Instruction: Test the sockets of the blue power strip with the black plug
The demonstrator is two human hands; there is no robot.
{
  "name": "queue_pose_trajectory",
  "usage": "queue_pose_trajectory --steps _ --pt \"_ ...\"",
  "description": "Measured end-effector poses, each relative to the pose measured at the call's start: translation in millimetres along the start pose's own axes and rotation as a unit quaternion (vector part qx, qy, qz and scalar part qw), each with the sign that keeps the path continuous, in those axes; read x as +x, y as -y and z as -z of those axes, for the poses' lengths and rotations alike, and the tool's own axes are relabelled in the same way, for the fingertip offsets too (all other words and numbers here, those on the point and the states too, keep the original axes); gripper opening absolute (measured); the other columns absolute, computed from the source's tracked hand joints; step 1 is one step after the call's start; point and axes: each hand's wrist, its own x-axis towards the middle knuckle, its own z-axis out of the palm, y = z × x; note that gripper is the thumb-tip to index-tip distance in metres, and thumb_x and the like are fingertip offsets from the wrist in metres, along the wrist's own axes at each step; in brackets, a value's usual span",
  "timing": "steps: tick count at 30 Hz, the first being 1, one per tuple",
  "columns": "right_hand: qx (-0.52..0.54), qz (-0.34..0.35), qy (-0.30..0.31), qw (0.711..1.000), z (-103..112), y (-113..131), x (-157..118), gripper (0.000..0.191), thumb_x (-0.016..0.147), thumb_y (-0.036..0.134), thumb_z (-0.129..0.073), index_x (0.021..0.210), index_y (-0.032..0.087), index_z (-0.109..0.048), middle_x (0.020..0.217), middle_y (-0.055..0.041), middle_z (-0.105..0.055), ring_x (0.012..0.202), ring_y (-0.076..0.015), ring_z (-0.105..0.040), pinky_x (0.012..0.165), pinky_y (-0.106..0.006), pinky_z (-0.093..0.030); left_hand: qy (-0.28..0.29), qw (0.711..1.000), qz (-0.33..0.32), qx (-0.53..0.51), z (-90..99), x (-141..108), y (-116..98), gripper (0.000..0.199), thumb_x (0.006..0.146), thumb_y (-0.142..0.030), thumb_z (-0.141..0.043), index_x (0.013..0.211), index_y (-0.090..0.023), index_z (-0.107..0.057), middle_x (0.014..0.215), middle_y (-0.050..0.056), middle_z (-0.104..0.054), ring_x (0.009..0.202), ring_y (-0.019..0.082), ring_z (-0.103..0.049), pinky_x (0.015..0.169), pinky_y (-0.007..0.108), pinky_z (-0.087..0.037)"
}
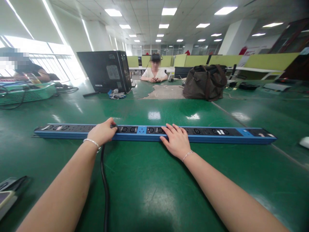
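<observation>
Fingers (174,129) spread flat over glossy blue-black power strip (149,138); left's (112,125) pinch plug.

No text can be read. The pale label (113,72) on the computer case (93,71), upper left of the frame, is too small to make out. The white stickers (220,132) on the power strip (145,138), right of centre, are illegible too.

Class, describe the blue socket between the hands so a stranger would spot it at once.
Across the green table lies a long blue power strip. Look along its top, between the left hand and the right hand. The blue socket there stands out from the black sockets on either side.
</observation>
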Motion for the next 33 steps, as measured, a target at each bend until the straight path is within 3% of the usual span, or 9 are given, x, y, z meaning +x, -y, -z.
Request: queue_pose_trajectory --steps 6,14,22,33 --pt "-0.004 -0.001 0.004 1.000 0.7 0.7 -0.1 0.046 0.088 0.050 -0.037 0.126 0.028 -0.051 0.135 -0.0025 -0.049 0.124 -0.0249 -0.038 0.100 -0.043 -0.025 -0.034 0.998 0.009 0.045 -2.6 -7.8 -5.5 0.042 0.079 -0.049 -0.033 0.109 -0.026 -0.052 0.067 0.006 -0.068 0.073 0.027 -0.065 0.067 0.036 -0.046" --pt "-0.005 -0.003 0.007 1.000 0.4 0.8 0.4 0.046 0.088 0.049 -0.038 0.126 0.028 -0.051 0.135 -0.0027 -0.049 0.124 -0.0250 -0.037 0.099 -0.043 -0.024 0.009 1.000 0.002 -0.025 1.5 8.0 -1.1 0.035 0.073 -0.047 -0.044 0.100 -0.027 -0.055 0.055 -0.003 -0.062 0.051 0.020 -0.062 0.060 0.029 -0.045" --pt "-0.007 -0.001 0.005 1.000 -0.5 0.6 0.1 0.046 0.088 0.050 -0.037 0.126 0.028 -0.051 0.135 -0.0030 -0.049 0.124 -0.0254 -0.037 0.099 -0.043 -0.025 -0.049 0.998 0.019 0.043 -5.3 -8.0 -7.9 0.039 0.079 -0.048 -0.035 0.107 -0.027 -0.053 0.072 0.005 -0.068 0.074 0.027 -0.065 0.068 0.036 -0.046" --pt "-0.002 0.001 0.002 1.000 -0.1 -0.4 0.9 0.046 0.088 0.049 -0.038 0.126 0.027 -0.051 0.135 -0.0025 -0.049 0.123 -0.0254 -0.038 0.099 -0.043 -0.024 -0.091 0.996 0.012 0.021 -14.6 -14.6 -9.3 0.039 0.083 -0.047 -0.031 0.110 -0.028 -0.052 0.097 0.010 -0.068 0.091 0.029 -0.063 0.074 0.037 -0.047"
